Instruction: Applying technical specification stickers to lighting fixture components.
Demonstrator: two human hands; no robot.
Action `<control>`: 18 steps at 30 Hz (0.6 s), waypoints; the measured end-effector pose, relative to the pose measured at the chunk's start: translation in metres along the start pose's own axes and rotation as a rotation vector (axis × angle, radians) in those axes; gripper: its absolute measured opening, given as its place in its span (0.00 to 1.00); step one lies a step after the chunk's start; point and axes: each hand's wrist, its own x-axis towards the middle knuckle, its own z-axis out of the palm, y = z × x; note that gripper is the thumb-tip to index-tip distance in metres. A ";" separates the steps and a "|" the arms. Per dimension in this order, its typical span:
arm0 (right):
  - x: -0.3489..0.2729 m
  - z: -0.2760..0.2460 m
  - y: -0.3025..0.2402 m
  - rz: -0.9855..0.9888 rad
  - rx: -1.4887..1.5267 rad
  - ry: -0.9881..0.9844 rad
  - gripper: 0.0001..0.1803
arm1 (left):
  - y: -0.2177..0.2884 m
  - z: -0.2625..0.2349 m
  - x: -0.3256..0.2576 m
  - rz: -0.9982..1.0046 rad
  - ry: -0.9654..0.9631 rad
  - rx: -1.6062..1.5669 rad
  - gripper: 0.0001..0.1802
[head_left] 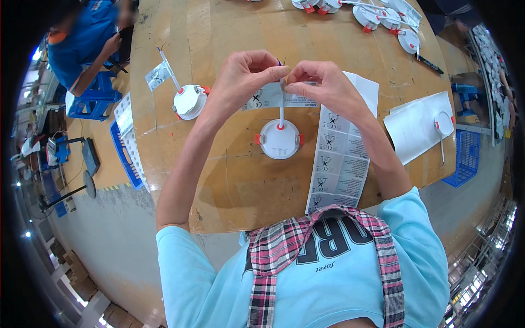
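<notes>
A round white downlight (pixel 280 143) with red spring clips lies on the table below my hands. Its white cable (pixel 281 109) runs up to my fingertips, where thin bare wires stick out. A printed silver label (pixel 255 100) lies across behind the cable and shows on both sides of it. My left hand (pixel 246 79) is closed in a pinch at the cable's upper end. My right hand (pixel 325 85) pinches at the label beside the cable. The fingertips partly hide what lies between them. By my right forearm is a sheet of labels (pixel 340 164).
A downlight (pixel 190 103) with a flag label on its cable lies left. Another downlight (pixel 443 124) rests on white sheets (pixel 413 134) at right. Several downlights (pixel 366 17) and a black marker (pixel 431 65) lie at the far right. A person (pixel 87 44) in blue sits at far left.
</notes>
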 end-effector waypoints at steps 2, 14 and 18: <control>0.001 -0.002 -0.002 0.029 0.006 -0.021 0.12 | -0.002 0.001 -0.001 -0.009 0.008 -0.046 0.12; -0.024 0.007 -0.025 -0.463 -0.437 0.019 0.05 | -0.018 0.002 0.003 0.065 -0.019 -0.170 0.08; -0.035 0.006 -0.047 -0.668 -0.392 -0.021 0.06 | -0.019 0.010 0.001 0.081 -0.016 -0.151 0.09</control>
